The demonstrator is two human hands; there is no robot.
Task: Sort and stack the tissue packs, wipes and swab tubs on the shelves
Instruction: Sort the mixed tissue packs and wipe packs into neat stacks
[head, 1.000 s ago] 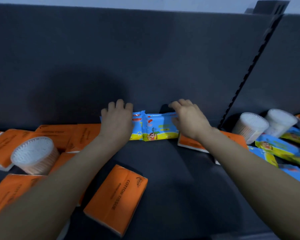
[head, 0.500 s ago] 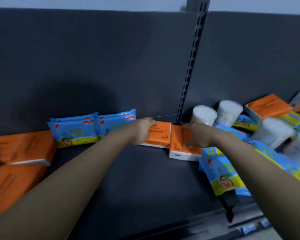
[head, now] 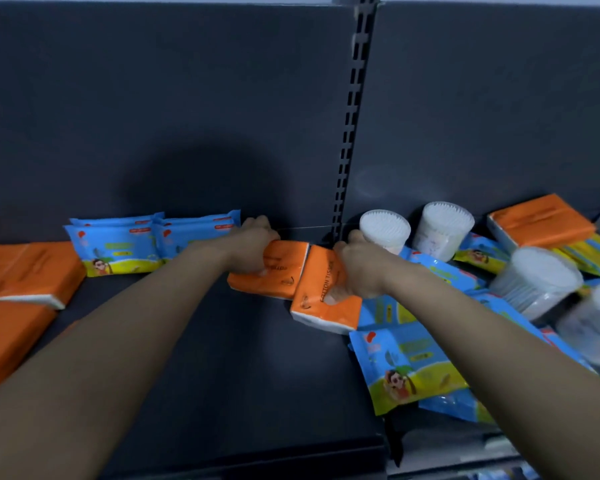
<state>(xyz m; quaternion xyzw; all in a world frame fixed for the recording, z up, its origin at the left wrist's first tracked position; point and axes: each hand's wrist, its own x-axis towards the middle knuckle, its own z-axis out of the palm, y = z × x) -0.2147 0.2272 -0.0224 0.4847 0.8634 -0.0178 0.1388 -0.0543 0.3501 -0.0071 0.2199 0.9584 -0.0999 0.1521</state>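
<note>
We have both hands on orange tissue packs at the back of the dark shelf [head: 222,358], beside the slotted upright [head: 349,133]: our left hand [head: 257,244] is closed over the top edge of the left tissue pack [head: 274,275], and our right hand [head: 357,268] grips the right tissue pack [head: 319,299], which is tilted and touches the first. Two blue wipes packs [head: 118,247] stand side by side against the back panel just left of our left hand, with more orange packs [head: 32,275] at the far left. To the right lie loose wipes [head: 409,365], white swab tubs [head: 385,230] and another orange pack [head: 537,220] in a jumble.
</note>
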